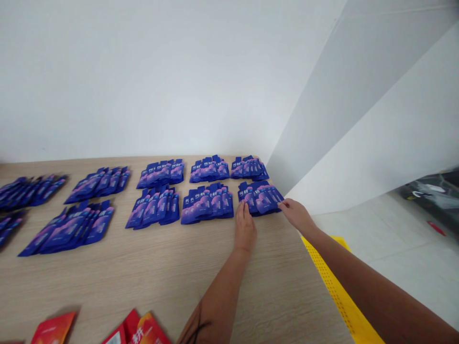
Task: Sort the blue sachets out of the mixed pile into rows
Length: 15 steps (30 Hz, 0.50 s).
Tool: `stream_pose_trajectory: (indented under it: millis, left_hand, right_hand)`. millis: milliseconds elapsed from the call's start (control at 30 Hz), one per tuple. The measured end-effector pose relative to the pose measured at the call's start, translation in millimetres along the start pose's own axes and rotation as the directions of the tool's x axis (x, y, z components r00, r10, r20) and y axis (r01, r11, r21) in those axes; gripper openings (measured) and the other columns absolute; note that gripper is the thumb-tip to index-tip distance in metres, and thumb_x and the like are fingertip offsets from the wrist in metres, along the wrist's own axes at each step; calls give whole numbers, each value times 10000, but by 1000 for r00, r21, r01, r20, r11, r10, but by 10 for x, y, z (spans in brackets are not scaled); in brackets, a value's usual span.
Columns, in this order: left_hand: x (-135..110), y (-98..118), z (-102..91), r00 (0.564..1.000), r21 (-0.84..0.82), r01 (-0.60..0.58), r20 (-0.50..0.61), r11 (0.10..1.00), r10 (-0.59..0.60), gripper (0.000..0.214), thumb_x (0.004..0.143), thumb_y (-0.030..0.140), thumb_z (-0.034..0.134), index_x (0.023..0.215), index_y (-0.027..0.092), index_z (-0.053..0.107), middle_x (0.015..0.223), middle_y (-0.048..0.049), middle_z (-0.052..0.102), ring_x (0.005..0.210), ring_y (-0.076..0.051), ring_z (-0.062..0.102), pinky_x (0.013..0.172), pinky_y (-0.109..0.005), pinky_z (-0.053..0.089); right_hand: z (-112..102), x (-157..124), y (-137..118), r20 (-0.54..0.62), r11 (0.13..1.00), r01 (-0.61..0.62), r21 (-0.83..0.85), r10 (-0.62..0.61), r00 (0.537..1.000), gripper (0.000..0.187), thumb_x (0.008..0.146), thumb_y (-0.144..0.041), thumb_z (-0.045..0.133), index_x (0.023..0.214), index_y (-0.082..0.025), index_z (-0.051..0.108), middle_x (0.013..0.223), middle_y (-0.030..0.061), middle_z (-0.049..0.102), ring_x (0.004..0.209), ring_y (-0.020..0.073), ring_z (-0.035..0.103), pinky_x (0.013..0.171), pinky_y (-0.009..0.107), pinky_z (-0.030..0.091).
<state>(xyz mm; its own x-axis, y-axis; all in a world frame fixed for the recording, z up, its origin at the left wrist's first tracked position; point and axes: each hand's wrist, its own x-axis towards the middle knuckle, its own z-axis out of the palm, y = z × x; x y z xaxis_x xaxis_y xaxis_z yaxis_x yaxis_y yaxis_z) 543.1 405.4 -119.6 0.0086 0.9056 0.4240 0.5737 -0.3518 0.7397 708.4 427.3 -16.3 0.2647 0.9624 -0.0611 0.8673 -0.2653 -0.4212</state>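
Observation:
Several fanned stacks of blue-purple pouches lie in rows on a light wooden table point(150, 272). My left hand point(245, 224) lies flat on the table, fingers stretched out, its fingertips touching the left edge of the nearest right-hand stack point(261, 197). My right hand point(296, 213) touches that same stack's right corner at the table's right edge, fingers extended. Neither hand lifts a pouch.
More blue stacks point(207, 202) point(154, 206) point(68, 228) fill the table leftward and toward the white wall. Red-orange pouches point(141, 330) point(53, 328) lie at the near edge. A yellow studded strip point(337, 286) runs along the floor right of the table.

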Motion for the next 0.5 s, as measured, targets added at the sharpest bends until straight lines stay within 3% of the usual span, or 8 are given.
stream_pose_trajectory:
  millis: [133, 300, 500]
  left_hand:
    - [-8, 0, -6, 999, -8, -17, -37, 1000, 16, 620, 839, -12, 276, 1429, 174, 317, 1418, -156, 428, 1395, -231, 309, 1125, -493, 344]
    - [-15, 17, -45, 1000, -36, -8, -13, 999, 8, 645, 822, -20, 286, 1437, 175, 303, 1461, -145, 379, 1417, -240, 260, 1145, -517, 303]
    - [-8, 30, -70, 1000, -5, 0, 6, 1000, 0, 633, 817, -19, 313, 1428, 148, 318, 1458, -158, 385, 1416, -247, 264, 1149, -513, 295]
  right_hand:
    - [15, -253, 53, -78, 995, 5, 98, 3, 997, 251, 811, -390, 450, 654, -221, 548, 637, 22, 615, 621, 182, 553, 587, 283, 365]
    - [224, -808, 217, -113, 975, 35, 219, -10, 994, 300, 844, -456, 401, 696, -230, 532, 656, 33, 604, 632, 203, 556, 598, 313, 408]
    - [466, -1377, 390, -120, 951, 244, 189, -224, 967, 242, 895, -402, 431, 825, -220, 574, 815, 68, 622, 814, 240, 565, 755, 385, 452]
